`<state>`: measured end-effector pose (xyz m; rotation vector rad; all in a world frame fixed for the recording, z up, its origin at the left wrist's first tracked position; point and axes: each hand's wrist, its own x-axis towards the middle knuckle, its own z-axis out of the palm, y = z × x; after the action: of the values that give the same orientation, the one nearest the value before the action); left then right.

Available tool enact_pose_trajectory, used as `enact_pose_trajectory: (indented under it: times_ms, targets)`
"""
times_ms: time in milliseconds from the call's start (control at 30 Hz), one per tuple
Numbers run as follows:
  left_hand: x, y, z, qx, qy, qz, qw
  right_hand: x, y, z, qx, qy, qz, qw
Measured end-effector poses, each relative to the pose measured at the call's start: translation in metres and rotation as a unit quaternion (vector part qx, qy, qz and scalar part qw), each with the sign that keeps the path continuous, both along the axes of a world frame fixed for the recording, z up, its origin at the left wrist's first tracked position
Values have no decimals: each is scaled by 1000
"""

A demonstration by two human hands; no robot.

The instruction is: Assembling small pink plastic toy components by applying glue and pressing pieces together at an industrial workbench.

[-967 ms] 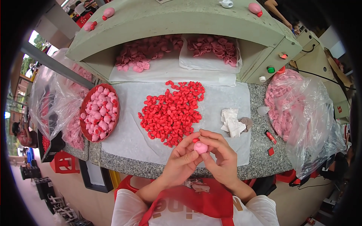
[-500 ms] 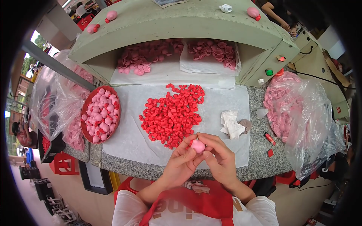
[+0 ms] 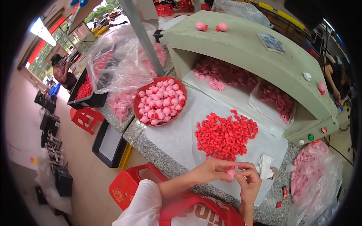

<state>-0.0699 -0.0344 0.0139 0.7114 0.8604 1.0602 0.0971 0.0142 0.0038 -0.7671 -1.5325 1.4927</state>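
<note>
Between my two hands is a small pink ball-shaped piece (image 3: 230, 173) with a red part on top. My left hand (image 3: 209, 170) pinches it from the left, fingertips near the red part. From the right, the thumb and fingers of my right hand (image 3: 249, 181) close on the same piece. Just beyond my hands, a heap of curved red pieces (image 3: 224, 135) lies on white paper (image 3: 167, 140). To the left stands a round reddish basket (image 3: 182, 84) full of similar pink balls with red parts.
A pale green open-fronted machine (image 3: 233, 34) spans the back, with pink pieces inside and a few balls on top. Plastic bags of pink pieces (image 3: 311, 169) sit at both sides. Crumpled white tissue (image 3: 265, 167) lies at right. A red stool (image 3: 126, 184) stands below the counter edge.
My view has swung left, so the counter appears turned and farther right. The pink piece stays in both hands; its red part now points up rather than left.
</note>
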Motion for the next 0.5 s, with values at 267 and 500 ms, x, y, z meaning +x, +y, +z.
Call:
enact_pose_trajectory:
  times_ms: [267, 500]
  targets:
    - [-133, 5, -14, 119, 566, 402, 710, 3, -13, 57, 211, -35, -123, 969]
    - [-193, -19, -58, 60, 765, 484, 420, 26, -19, 122, 343, 367, 2, 865]
